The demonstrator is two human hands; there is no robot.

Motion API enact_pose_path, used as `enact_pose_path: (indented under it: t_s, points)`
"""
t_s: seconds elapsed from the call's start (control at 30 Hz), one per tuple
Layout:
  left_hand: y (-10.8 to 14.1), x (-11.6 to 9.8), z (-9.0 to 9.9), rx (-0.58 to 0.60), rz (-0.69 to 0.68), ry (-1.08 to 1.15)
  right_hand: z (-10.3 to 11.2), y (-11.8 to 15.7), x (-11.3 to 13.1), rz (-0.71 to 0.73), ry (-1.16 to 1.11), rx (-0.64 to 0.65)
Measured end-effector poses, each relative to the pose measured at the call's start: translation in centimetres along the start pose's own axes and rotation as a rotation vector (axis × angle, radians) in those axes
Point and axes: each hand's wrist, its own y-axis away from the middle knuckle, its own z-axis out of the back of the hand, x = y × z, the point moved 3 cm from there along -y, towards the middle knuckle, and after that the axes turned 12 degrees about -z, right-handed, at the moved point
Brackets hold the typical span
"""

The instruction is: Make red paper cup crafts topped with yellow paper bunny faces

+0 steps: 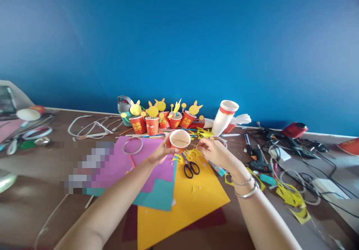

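Note:
My left hand point(162, 151) is wrapped around a red paper cup point(180, 139), its white mouth tilted toward me. A thin light-coloured strip or stick shows across the inside of the cup. To the right of the cup, apart from it, my right hand point(211, 151) has its fingers curled together; whatever they hold, if anything, is too small to make out. Black-handled scissors point(191, 168) lie below the cup on yellow paper point(185, 212). Behind the hands stand several red cups point(153, 125) with yellow paper figures with pointed ears.
A tall stack of paper cups point(224, 117) stands behind my right hand. Purple paper point(112, 167) and a tape roll point(132, 145) lie at left. To the right are a glue gun point(259, 162), tangled cables point(297, 175) and yellow scraps point(291, 197). A blue wall point(179, 48) closes the back.

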Motion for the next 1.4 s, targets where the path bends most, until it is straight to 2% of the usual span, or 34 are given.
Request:
enact_pose_path:
  t_s: [0.33, 0.53, 0.83, 1.0, 1.1, 1.27, 1.4]
  points:
    - [0.2, 0.4, -0.1, 0.048, -0.022, -0.207, 0.1, -0.1, 0.7, -0.017, 0.062, -0.008]
    - [0.3, 0.3, 0.1, 0.029, -0.083, -0.321, 0.0, 0.0, 0.8, -0.017, 0.122, -0.062]
    - [0.5, 0.0, -0.1, 0.085, -0.277, -0.474, 0.0, 0.0, 0.5, -0.017, 0.184, -0.083]
    - [0.8, -0.3, -0.5, 0.079, -0.372, -0.58, 0.0, -0.3, 0.4, -0.011, 0.203, -0.122]
    - [0.9, -0.6, -0.7, 0.065, -0.441, -0.631, -0.1, -0.5, 0.2, -0.003, 0.157, -0.119]
    - [1.0, -0.7, -0.8, 0.064, -0.486, -0.663, -0.2, -0.7, -0.3, 0.055, -0.02, -0.043]
    - [1.1, -0.6, -0.8, 0.071, -0.513, -0.663, 0.0, -0.8, -0.3, 0.044, -0.037, -0.043]
